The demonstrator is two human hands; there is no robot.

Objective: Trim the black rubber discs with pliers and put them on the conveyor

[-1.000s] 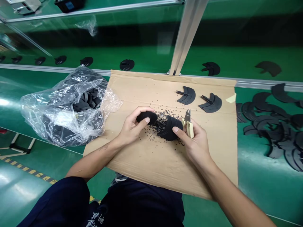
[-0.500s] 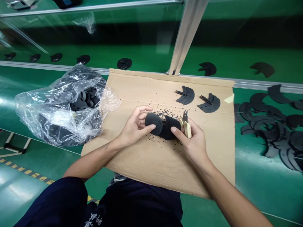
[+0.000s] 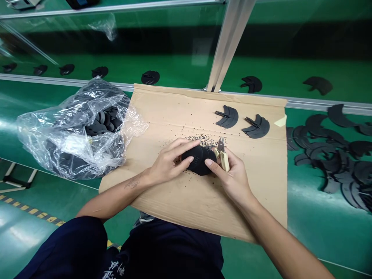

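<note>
My left hand (image 3: 164, 164) is closed round the left edge of a round black plastic disc (image 3: 195, 158), which has raised lettering. My right hand (image 3: 236, 176) pinches black curved plastic pieces against the disc's right side with its thumb. Cream-handled nippers (image 3: 223, 155) also rest in that hand, jaws pointing up and away. The disc and the curved pieces overlap, so their inner edges are hidden. Just beyond, small black clippings (image 3: 203, 139) lie scattered over the cardboard sheet (image 3: 186, 205).
Two fanned sets of black parts (image 3: 227, 117) (image 3: 257, 126) lie on the cardboard's far right. On the left stands a clear plastic bag (image 3: 72, 131) of black discs. Loose curved black pieces (image 3: 334, 151) are heaped at right. A metal post (image 3: 229, 46) rises behind.
The disc in my left hand has moved right and now overlaps the curved pieces. My left fingers reach over its top edge. My right hand and the nippers have shifted slightly left.
</note>
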